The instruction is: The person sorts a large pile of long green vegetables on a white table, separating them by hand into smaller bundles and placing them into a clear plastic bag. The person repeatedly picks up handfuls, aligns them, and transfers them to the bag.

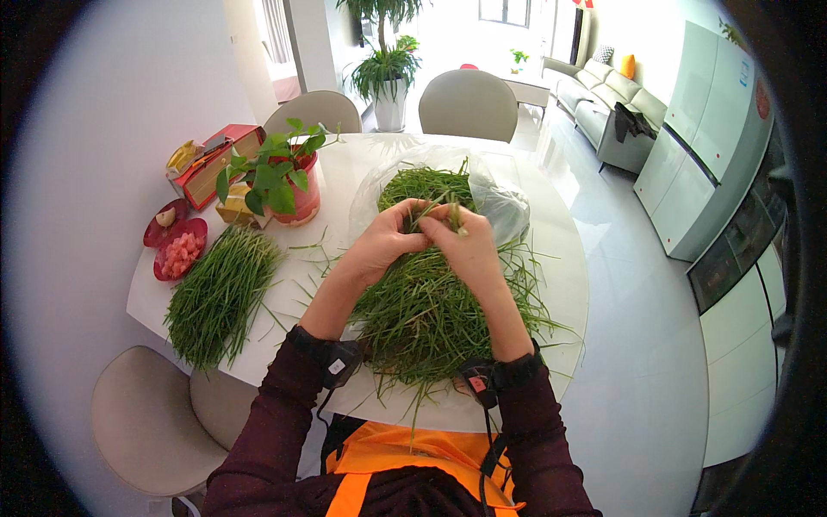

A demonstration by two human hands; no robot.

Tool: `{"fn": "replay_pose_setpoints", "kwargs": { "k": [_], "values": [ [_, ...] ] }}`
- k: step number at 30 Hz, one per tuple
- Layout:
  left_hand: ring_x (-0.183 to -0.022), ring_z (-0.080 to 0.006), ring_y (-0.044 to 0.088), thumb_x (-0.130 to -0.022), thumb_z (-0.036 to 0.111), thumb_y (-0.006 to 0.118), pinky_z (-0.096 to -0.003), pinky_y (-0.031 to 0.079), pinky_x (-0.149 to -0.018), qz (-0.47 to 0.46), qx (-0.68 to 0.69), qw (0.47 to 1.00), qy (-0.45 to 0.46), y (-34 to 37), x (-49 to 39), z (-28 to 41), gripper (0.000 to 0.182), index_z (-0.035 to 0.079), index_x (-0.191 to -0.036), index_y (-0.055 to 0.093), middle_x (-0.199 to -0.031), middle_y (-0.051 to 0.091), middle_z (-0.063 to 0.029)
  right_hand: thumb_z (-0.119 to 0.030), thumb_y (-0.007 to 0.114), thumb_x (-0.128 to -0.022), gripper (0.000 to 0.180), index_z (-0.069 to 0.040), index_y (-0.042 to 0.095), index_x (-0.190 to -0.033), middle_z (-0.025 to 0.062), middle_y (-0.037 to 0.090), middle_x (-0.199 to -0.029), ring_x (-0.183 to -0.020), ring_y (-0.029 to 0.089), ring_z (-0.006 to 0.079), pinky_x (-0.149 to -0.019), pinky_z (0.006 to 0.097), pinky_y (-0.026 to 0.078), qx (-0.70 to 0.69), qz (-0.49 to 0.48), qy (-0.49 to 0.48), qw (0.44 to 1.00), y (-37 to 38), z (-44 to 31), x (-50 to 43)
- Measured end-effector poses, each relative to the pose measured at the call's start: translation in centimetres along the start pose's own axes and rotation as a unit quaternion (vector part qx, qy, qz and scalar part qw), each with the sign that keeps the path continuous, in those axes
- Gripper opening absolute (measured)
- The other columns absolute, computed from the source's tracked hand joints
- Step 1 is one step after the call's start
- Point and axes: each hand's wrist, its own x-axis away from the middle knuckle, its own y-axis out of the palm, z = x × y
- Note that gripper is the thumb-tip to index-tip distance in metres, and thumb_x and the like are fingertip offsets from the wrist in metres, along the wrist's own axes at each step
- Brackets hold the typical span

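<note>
My left hand (pixel 395 231) and my right hand (pixel 460 234) meet over the table, fingertips close together, both closed on a few thin green stalks. Below them a large loose heap of long green grass-like stalks (pixel 433 310), perhaps chives, spreads toward the table's near edge. Just beyond my hands more stalks (pixel 420 184) lie in a clear plastic bag (pixel 504 200). To the left rests a neater bundle of the same stalks (pixel 223 291), lined up side by side. Part of the heap is hidden by my forearms.
On the white table (pixel 342 161), a potted leafy plant (pixel 300 197) stands at the back left near a red box (pixel 226 158). Red dishes at the left edge hold pink pieces (pixel 182 255) and a pale bulb (pixel 166 217). Chairs (pixel 468 103) stand around the table; stray stalks lie about.
</note>
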Motion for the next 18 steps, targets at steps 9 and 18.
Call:
{"fn": "replay_pose_setpoints", "kwargs": {
  "k": [9,18],
  "values": [
    [-0.069,-0.0060,0.049,-0.087,0.018,0.062,-0.0198,0.043,-0.064,0.025,0.059,0.998,-0.026,-0.6,-0.1,0.1,0.018,0.004,-0.095,0.053,-0.080,0.052,0.0016,-0.019,0.064,-0.081,0.021,0.002,0.064,-0.083,0.0030,0.060,-0.069,-0.065,0.053,0.0089,-0.061,0.0247,0.043,-0.051,0.057,-0.007,0.997,-1.2,0.0,-0.3],
    [-0.068,-0.0087,0.051,-0.087,0.017,0.060,-0.0210,0.041,-0.062,0.035,0.072,0.997,-0.005,-1.1,-0.2,0.0,0.017,0.004,-0.096,0.053,-0.082,0.056,-0.0012,-0.017,0.064,-0.080,0.019,-0.001,0.063,-0.089,-0.0009,0.053,-0.065,-0.062,0.048,0.0072,-0.058,0.0232,0.040,-0.029,0.201,0.020,0.979,-3.1,-1.3,-0.4]
  ]
}}
